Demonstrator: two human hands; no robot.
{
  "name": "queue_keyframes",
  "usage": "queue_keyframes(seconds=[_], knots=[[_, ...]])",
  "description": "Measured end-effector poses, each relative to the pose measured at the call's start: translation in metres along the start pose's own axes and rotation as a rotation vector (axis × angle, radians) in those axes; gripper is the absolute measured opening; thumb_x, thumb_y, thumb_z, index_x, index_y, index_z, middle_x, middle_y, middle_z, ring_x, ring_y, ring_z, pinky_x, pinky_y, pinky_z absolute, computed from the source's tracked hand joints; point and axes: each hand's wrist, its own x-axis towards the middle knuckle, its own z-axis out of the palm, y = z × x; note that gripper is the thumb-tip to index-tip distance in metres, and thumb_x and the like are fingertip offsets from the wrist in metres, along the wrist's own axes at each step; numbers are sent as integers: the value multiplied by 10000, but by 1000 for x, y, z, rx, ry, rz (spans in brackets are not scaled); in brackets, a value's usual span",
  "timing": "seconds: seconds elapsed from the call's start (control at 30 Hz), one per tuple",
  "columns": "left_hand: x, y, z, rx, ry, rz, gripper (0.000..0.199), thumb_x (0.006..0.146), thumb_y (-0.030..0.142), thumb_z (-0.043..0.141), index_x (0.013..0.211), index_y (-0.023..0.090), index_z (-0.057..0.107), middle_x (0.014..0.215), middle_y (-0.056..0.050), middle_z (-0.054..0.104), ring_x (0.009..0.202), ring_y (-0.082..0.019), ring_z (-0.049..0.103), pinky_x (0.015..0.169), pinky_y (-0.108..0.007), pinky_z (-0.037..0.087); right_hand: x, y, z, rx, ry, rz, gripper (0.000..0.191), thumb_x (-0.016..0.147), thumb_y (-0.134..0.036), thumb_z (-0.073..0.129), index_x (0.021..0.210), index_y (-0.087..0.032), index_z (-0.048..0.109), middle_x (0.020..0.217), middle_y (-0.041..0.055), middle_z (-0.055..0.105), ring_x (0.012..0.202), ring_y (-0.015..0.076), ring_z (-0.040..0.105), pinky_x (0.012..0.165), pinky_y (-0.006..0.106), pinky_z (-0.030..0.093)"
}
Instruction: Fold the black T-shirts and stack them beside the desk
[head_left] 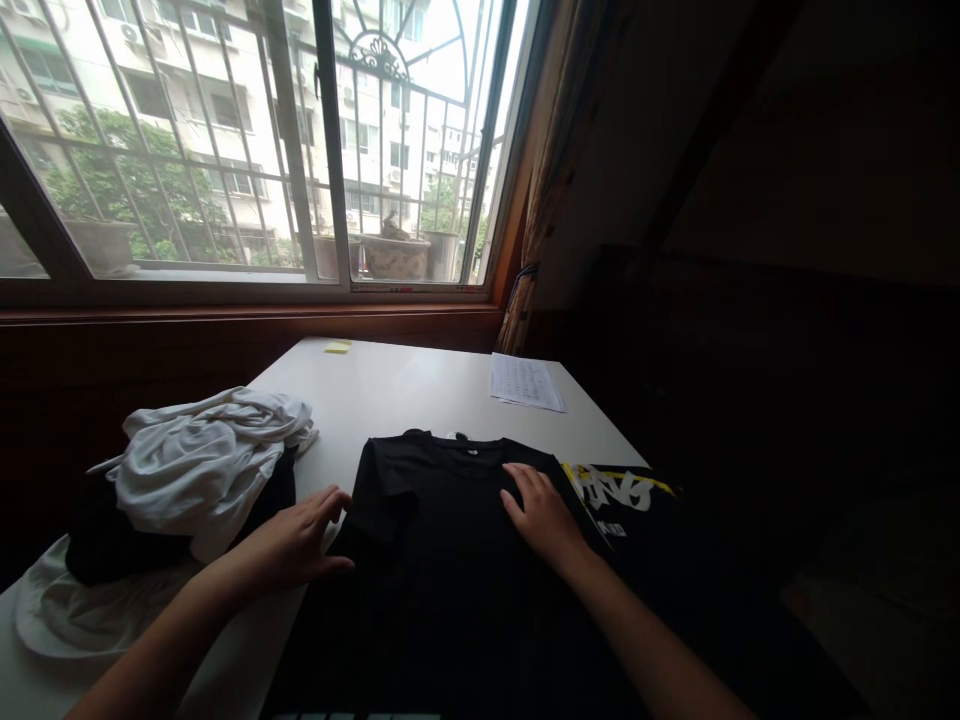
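Observation:
A black T-shirt (450,560) lies spread on the white table, its collar toward the window and its lower part running out of view. My left hand (307,535) is at the shirt's left edge, thumb and fingers apart, with nothing between them. On the upper right of the shirt rests my right hand (541,508), its fingers spread. The shirt's left sleeve lies folded inward over the body. Beside the right edge is another dark garment (619,500) with white lettering and a yellow stripe.
A heap of white and black clothes (195,465) sits on the left of the white table (405,385). Printed papers (526,382) and a yellow note (337,347) lie toward the far edge. Behind are a barred window and a tied curtain (529,260).

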Motion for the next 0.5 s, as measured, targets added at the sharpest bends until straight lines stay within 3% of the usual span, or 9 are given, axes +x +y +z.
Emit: queue_keyframes(seconds=[0.1,0.27,0.4,0.5], knots=[[-1,4,-2,-51,-57,-1,390,851,322,704,1164,226,492,1099,-68,621,926,-235,648,726,-292,528,19,-45,4,183,33,-80,405,958,-315,501,1336,-196,582,1272,107,638,1183,249,579,1072,401,441],[4,15,-2,-99,-52,23,193,850,197,573,1034,206,515,949,-40,620,812,-198,623,672,-263,493,65,-125,29,341,-104,-58,527,892,-398,623,1369,-188,545,1171,86,659,1097,228,612,1001,355,476],[5,18,-2,-138,-41,25,344,796,125,544,1128,211,516,992,-53,645,835,-205,633,707,-271,512,94,-171,55,361,-196,-30,707,758,-442,744,1384,-188,533,1209,109,646,1086,267,622,947,375,498],[4,16,-2,-128,-43,22,440,774,108,540,1198,219,504,1024,-62,661,862,-221,646,743,-292,527,105,-189,66,363,-228,-20,722,707,-279,753,1389,-219,524,1282,122,612,1153,292,592,977,390,464]])
